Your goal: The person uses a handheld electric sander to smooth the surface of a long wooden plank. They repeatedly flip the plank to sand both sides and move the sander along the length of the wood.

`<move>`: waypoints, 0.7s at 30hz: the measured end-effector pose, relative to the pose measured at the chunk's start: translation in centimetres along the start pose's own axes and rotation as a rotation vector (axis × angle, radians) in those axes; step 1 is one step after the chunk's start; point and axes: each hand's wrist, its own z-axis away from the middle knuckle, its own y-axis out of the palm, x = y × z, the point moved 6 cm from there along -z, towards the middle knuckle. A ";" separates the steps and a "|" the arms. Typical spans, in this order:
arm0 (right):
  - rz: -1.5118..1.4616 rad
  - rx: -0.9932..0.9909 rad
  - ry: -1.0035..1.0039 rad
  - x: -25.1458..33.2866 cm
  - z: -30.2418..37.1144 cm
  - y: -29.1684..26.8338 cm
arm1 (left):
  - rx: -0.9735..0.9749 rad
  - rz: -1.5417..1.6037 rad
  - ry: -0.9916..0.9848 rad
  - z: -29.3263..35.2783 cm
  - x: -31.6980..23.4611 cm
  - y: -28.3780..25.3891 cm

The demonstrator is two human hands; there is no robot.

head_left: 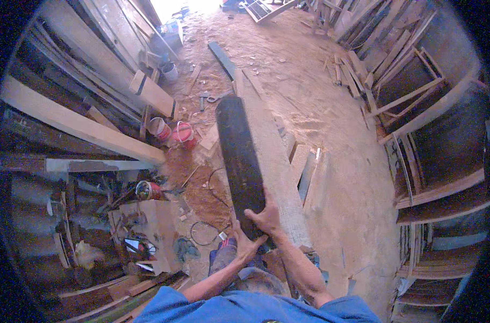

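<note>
A long dark wooden board [239,151] stretches away from me, lying along a pale workbench top [280,177]. My left hand [246,242] grips its near end from the left, with the fingers partly hidden. On the right edge, a little farther along, my right hand [267,218] holds the same board, its thumb laid over the top face. The board's near corner shows between my two wrists. Its far end reaches past the middle of the bench.
Red and white buckets [184,134] and a hammer [203,99] lie left of the bench. A black cable [202,231] loops beside my left leg. Offcuts [312,177] lean at the bench's right. Timber stacks [72,121] line the left wall; frames [411,91] stand at right.
</note>
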 end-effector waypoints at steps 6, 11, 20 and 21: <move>-0.375 0.054 0.087 -1.3 -1.4 -5.4 | 0.234 0.795 -0.233 -1.2 -3.9 -1.4; -0.363 -0.003 0.198 -9.7 -0.2 -7.1 | 0.372 0.774 -0.213 -1.1 -4.5 1.4; -0.310 -0.325 0.281 -10.2 13.2 -13.5 | 0.358 0.840 -0.221 -1.6 -1.3 2.1; -0.351 -0.450 0.305 -10.3 15.8 -14.7 | 0.350 0.839 -0.233 -1.6 -0.7 2.3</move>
